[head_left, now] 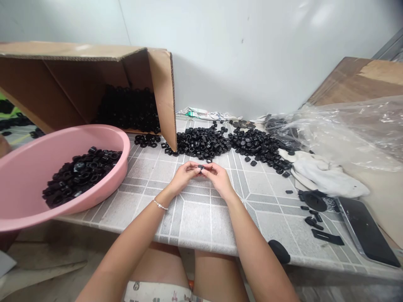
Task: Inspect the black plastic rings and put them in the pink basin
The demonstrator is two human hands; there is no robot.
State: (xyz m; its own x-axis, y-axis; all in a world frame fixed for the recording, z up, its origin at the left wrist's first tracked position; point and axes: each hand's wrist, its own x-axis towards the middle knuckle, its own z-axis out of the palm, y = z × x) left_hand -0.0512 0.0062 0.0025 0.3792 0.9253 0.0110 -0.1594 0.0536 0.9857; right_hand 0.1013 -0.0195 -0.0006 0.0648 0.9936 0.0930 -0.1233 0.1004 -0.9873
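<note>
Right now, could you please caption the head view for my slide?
Left hand and right hand pinch a small black part over a tiled table beside a pink basin.

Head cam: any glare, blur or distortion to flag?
Head view: wide-angle bowing curves the tiled tabletop's front edge; glare sits on the white wall and plastic sheeting; left hand and right hand look sharp, no clear motion blur.

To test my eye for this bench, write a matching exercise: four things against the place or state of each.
Things:
1. pink plastic basin
2. cardboard box
3. clear plastic sheeting
4. bead bracelet

Places or states:
A. on the left wrist
B. crumpled at the far right
C. lying on its side, black parts inside
D. overhanging the tiled tabletop at left, holding more black parts

Pairs: 1-D, 2-C, 3-B, 4-A
</note>
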